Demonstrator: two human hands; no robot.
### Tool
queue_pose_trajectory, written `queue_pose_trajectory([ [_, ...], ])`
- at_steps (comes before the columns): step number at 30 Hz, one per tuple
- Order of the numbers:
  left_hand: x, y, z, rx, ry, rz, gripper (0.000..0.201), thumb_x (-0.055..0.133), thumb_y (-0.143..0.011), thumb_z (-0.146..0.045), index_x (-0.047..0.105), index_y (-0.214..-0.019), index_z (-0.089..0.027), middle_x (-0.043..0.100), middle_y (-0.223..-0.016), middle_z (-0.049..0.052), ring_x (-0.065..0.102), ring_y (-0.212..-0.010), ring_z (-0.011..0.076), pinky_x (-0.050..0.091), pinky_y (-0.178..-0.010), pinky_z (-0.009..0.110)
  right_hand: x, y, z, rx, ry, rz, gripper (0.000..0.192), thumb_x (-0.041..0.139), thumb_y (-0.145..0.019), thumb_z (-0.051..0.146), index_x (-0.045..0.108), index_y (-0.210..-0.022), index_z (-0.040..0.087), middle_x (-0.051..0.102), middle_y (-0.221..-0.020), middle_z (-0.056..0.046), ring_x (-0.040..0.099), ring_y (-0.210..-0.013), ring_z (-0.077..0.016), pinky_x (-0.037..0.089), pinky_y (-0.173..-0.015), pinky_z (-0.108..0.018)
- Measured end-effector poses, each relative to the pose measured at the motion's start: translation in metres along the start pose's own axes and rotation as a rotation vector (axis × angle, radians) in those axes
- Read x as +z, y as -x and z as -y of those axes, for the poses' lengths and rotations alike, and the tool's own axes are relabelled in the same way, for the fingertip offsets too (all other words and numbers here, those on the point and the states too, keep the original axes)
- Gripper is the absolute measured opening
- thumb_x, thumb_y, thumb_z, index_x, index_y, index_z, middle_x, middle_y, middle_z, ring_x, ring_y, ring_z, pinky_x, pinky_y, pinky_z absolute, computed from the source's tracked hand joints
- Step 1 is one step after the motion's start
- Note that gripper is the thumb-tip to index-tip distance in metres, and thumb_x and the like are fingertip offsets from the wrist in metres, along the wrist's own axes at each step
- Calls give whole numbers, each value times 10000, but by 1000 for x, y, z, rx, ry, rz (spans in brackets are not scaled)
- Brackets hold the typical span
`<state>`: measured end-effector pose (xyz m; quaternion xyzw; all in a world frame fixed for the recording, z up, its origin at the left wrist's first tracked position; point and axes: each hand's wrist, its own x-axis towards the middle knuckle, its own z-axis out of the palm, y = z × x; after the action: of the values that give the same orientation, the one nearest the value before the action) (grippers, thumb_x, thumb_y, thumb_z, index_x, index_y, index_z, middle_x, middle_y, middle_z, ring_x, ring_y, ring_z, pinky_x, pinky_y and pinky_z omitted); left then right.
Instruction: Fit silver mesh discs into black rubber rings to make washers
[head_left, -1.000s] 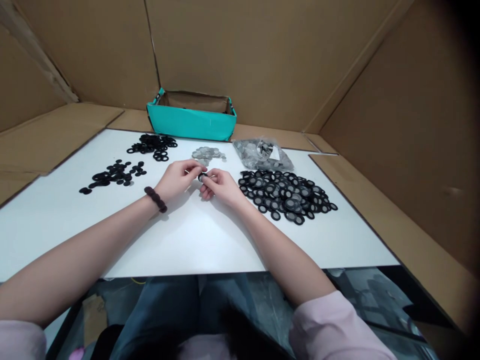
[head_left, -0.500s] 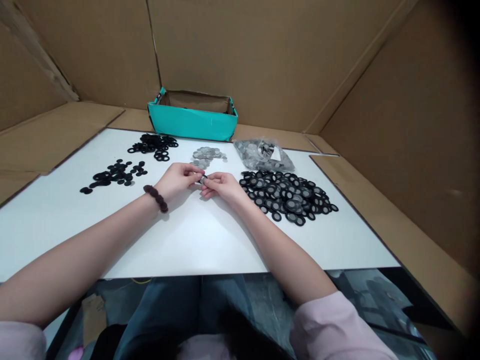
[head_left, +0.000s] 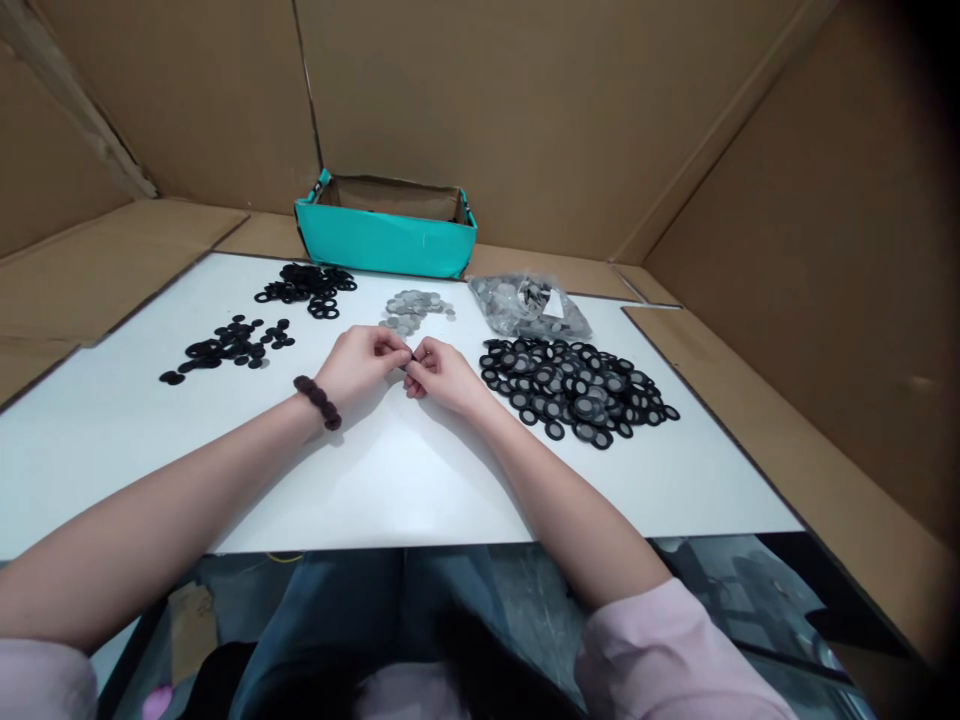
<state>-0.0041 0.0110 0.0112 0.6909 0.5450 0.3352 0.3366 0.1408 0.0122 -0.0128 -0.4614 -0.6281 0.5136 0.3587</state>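
Observation:
My left hand [head_left: 369, 356] and my right hand [head_left: 444, 374] meet above the white table, fingertips together. Both pinch a small black ring [head_left: 410, 361], most of which the fingers cover. Just behind them lies a loose heap of grey discs [head_left: 415, 305]. To the right of my right hand spreads a big pile of black rings with grey centres [head_left: 577, 390]. Left of my left hand are scattered small black discs [head_left: 236, 343], with a heap of open black rings [head_left: 304, 286] farther back.
A turquoise open box [head_left: 386, 243] stands at the back edge of the white table [head_left: 375, 490]. A clear plastic bag of grey discs [head_left: 529, 306] lies behind the right pile. Cardboard walls [head_left: 525, 120] enclose the back and sides.
The fingers have closed more tightly over the ring, so less of it and its grey middle shows. My right hand's fingers are more curled. The piles look unchanged.

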Motion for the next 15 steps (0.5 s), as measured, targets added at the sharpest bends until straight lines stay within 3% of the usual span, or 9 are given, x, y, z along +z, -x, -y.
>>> queue_pose_trajectory([
  [4,1,1,-3,9,7,-3,179,565,-675,-326,630,-694,-160,641,-680,40,567,-650,170,414,-602,283,-1,0,0,-17,-9,-34,158,495,-793,97,400,-698,182,556,-503,58,558,-424,-72,443,-443,-166],
  [10,0,1,-9,-165,271,69,174,608,-689,-318,586,-612,-164,551,-533,21,507,-513,135,395,-538,289,-6,-1,10,55,-175,-35,152,517,-807,87,446,-694,160,564,-491,48,556,-405,-73,457,-426,-170],
  [15,4,3,-7,-191,374,87,193,618,-702,-311,570,-600,-155,557,-548,24,515,-525,128,422,-587,304,-6,0,14,99,-256,-72,164,505,-826,60,483,-679,132,565,-480,36,550,-391,-70,461,-409,-169],
])
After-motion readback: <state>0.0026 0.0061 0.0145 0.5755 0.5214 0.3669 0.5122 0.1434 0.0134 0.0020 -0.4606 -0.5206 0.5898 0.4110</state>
